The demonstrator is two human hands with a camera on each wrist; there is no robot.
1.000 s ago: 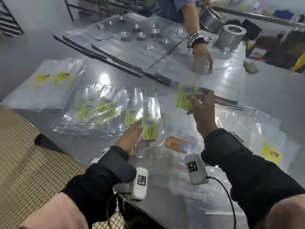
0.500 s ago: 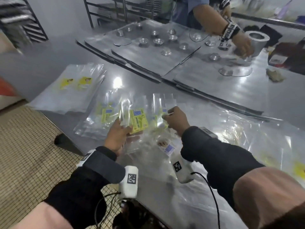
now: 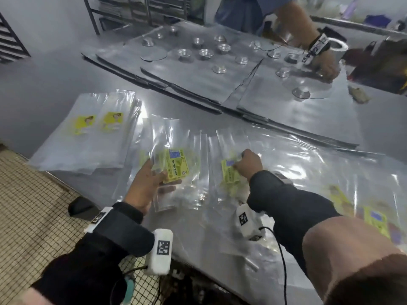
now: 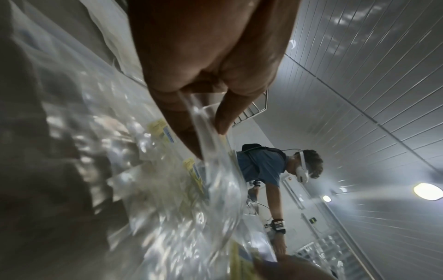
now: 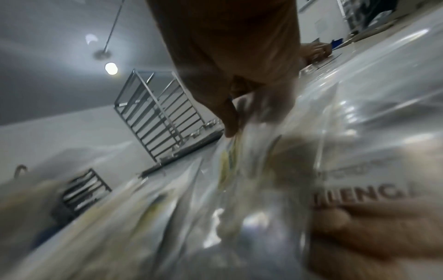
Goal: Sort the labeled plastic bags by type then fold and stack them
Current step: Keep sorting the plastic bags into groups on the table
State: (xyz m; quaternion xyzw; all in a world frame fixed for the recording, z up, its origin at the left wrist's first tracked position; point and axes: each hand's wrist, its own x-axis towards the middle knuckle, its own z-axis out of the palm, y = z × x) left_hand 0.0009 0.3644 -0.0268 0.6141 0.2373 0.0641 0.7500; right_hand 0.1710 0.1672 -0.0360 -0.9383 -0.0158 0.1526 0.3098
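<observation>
Bags [image 3: 176, 166] pinched by both hands; right wrist view blurs label text.

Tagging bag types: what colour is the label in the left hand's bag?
Yellow-green label with a blue patch on top; clearest in head view.

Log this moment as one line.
phase: sorting | left hand: holds clear plastic bag with green KEK PANDAN label | right hand: pinches second green-labelled clear bag | folding: not started
</observation>
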